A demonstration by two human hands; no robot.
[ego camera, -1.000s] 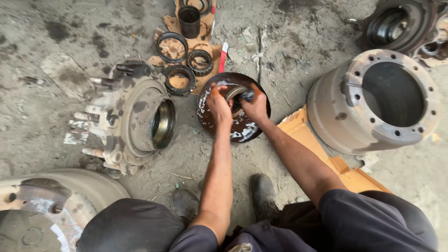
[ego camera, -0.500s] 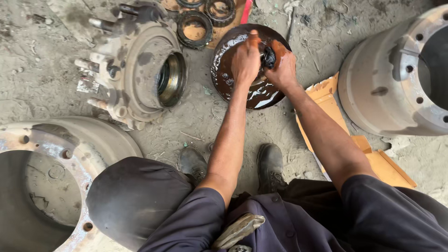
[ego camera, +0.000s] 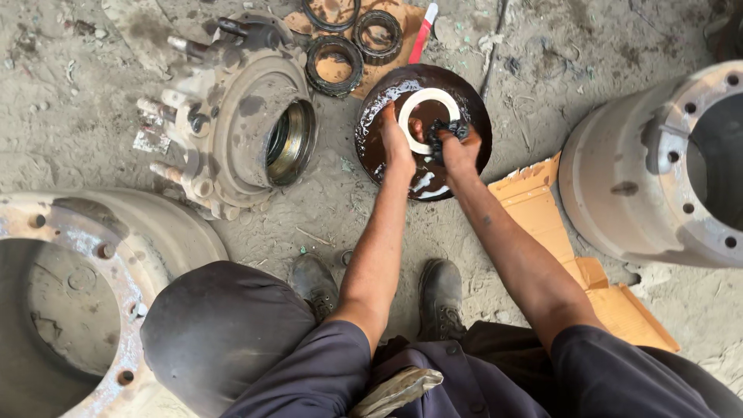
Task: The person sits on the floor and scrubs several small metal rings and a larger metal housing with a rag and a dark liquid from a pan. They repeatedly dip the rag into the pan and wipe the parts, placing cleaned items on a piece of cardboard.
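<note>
A round black pan (ego camera: 464, 93) of dark oily liquid sits on the concrete floor in front of me. My left hand (ego camera: 396, 141) holds a flat pale ring (ego camera: 424, 99) at its left edge, over the pan. My right hand (ego camera: 458, 147) grips a black oily rag (ego camera: 447, 130) pressed against the ring's lower right side. Both hands are wet with dark oil.
A wheel hub (ego camera: 240, 116) with studs lies left of the pan. Bearing rings (ego camera: 334, 63) and a red-handled tool (ego camera: 422, 32) rest on cardboard behind it. Brake drums stand at right (ego camera: 658, 170) and lower left (ego camera: 85, 294). Orange cardboard (ego camera: 542, 209) lies under my right arm. My boots (ego camera: 441, 298) are below.
The view has shifted down and closer. The pale ring, before hidden under my hands, is now turned up flat and visible, with the rag against it.
</note>
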